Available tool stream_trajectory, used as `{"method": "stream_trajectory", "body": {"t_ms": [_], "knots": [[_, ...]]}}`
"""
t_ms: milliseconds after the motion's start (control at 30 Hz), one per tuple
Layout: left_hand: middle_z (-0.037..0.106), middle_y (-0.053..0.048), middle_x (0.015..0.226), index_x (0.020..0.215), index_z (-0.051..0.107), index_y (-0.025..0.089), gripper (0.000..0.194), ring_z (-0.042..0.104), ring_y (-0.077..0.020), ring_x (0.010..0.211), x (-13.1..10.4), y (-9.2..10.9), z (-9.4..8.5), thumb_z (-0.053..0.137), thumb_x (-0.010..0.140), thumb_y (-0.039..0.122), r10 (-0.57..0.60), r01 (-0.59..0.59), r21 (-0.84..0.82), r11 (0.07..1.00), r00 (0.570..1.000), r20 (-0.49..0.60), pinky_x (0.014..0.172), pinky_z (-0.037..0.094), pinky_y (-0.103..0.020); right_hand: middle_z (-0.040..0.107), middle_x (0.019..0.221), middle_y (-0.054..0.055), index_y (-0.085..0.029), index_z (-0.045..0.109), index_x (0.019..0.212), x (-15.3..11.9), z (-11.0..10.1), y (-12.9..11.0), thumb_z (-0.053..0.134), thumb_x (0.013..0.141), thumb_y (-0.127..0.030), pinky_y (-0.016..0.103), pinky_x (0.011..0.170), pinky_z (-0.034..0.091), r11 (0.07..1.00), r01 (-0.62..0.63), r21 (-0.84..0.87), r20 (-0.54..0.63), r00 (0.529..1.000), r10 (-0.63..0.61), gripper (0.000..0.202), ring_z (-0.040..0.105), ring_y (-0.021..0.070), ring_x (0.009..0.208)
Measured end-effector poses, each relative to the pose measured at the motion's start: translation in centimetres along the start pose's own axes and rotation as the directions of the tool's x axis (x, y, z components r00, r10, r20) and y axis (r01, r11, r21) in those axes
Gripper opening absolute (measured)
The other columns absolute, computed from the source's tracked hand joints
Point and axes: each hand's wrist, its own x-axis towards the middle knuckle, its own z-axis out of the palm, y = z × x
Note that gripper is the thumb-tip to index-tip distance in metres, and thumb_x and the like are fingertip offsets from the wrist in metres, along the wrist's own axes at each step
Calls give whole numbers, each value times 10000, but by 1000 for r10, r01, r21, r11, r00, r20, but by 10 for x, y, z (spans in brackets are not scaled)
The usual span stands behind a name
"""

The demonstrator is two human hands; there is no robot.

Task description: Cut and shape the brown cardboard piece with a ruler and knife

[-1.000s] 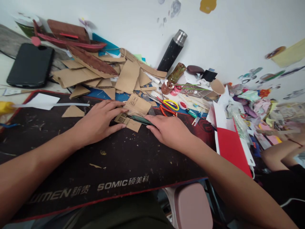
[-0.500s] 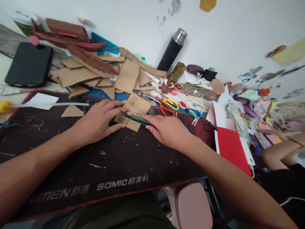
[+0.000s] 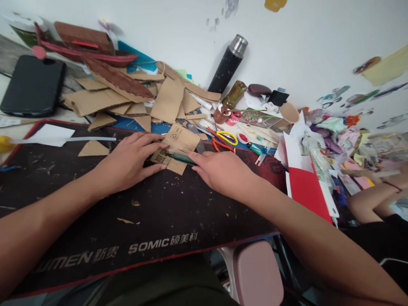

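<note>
My left hand [image 3: 132, 159] lies at the left end of a small brown piece of cardboard [image 3: 184, 137]. Its fingers are stretched out and its thumb is apart, with the fingertips pressing on the cardboard. Printed marks show on the piece. My right hand [image 3: 219, 169] grips a slim dark green craft knife [image 3: 181, 158], held low and nearly flat across the cardboard, its dark tip pointing left towards my left fingertips. The blade's contact with the cardboard is too small to make out. Part of the handle is hidden in my right hand.
A black desk mat [image 3: 153, 212] covers the desk. Cardboard scraps [image 3: 111, 100] pile up behind my hands, beside yellow-and-red scissors [image 3: 227, 138] and a black thermos [image 3: 227, 66]. A red-and-white folder [image 3: 307, 193] stands right. Another person's arm [image 3: 371, 202] shows at far right.
The whole view has shifted slightly, so things appear a little further left. Both hands, the craft knife and the cardboard keep nearly the same places relative to one another.
</note>
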Motion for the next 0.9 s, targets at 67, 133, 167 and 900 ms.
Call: {"method": "stream_trajectory", "body": {"t_ms": [67,133,167,900], "knots": [[674,-146,1692,1549,726,320,701,603,-441,1560,0,0,0,521,1094,812,3,-3,-5,1000,1000,-4,1331,468,-680,857,1305,192,-184,610,1710,0,-5,-3,475,1263,-325,363,717,465,1000,10,-21,15,1000,-10,488,821,313,1061],[677,-152,1687,1546,728,309,704,604,-441,1559,-1,0,0,521,1096,809,12,-12,-9,1000,1000,-12,1333,468,-679,861,1285,193,-173,618,1693,0,-7,-4,477,1263,-321,364,716,457,1000,16,-16,22,1000,-16,476,820,313,1069],[678,-153,1687,1543,729,306,706,606,-439,1558,-1,0,0,518,1097,811,15,-15,-9,1000,1000,-15,1332,471,-674,862,1288,193,-173,619,1690,-1,-7,-3,481,1263,-323,364,719,457,1000,16,-12,26,1000,-16,473,819,313,1072],[666,-152,1700,1556,727,301,707,592,-438,1557,0,0,1,519,1098,798,-2,2,-11,1000,1000,3,1342,452,-692,868,1312,155,-192,709,1603,-16,6,14,532,1226,-317,351,683,358,998,23,59,-66,998,-19,434,791,275,1020]]}}
